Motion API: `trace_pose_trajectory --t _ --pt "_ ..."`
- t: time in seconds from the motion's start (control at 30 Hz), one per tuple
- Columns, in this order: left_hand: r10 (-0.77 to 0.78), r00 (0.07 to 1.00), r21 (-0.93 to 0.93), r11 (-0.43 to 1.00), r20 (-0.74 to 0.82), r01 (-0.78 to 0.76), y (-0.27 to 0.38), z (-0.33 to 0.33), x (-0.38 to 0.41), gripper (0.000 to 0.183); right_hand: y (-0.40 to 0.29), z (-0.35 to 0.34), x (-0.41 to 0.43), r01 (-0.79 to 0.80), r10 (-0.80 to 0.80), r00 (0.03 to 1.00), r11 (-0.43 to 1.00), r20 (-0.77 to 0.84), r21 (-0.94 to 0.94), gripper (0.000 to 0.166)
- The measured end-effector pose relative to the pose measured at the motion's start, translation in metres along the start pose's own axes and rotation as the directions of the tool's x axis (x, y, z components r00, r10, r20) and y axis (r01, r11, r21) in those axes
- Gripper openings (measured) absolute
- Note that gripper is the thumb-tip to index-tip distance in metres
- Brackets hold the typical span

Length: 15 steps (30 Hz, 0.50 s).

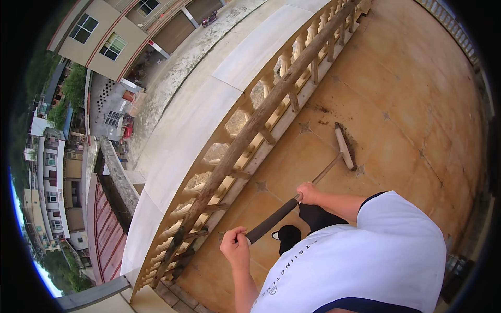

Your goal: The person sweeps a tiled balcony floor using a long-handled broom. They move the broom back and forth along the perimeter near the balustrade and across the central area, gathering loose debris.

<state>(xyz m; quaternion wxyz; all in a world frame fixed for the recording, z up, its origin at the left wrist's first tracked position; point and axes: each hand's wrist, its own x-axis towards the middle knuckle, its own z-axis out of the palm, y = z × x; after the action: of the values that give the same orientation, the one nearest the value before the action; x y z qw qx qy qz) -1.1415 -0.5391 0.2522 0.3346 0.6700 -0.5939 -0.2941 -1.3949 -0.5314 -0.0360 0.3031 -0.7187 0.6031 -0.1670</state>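
My left hand point(235, 247) is closed around the top end of a long-handled push broom, beside the dark grip sleeve point(271, 221) on its handle. Lower on the same handle, my right hand point(308, 193) grips the shaft just past that sleeve. The broom head point(344, 146), a pale block with dark bristles, rests on the tiled floor point(395, 144) at the far end of the shaft. A little dark dirt point(323, 110) lies on the tiles between the head and the balustrade.
A ladder-like wooden frame with a long round pole point(254, 121) leans along the balustrade point(299, 45), left of the floor. Beyond its broad pale ledge point(188, 129) lie a lower yard and houses. Another balustrade point(450, 23) stands at the upper right.
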Motion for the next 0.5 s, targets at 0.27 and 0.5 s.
trace_pose_trajectory --t 0.27,0.5 --pt "0.106 0.954 0.083 0.993 -0.280 -0.086 0.058 -0.093 -0.014 0.015 -0.134 -0.026 0.011 0.196 -0.131 0.960 0.946 -0.248 0.259 0.015" --pt "0.362 0.896 0.061 0.919 0.256 -0.389 0.076 0.007 0.020 0.016 -0.041 0.004 -0.060 -0.094 0.223 0.918 0.925 -0.328 0.367 0.016"
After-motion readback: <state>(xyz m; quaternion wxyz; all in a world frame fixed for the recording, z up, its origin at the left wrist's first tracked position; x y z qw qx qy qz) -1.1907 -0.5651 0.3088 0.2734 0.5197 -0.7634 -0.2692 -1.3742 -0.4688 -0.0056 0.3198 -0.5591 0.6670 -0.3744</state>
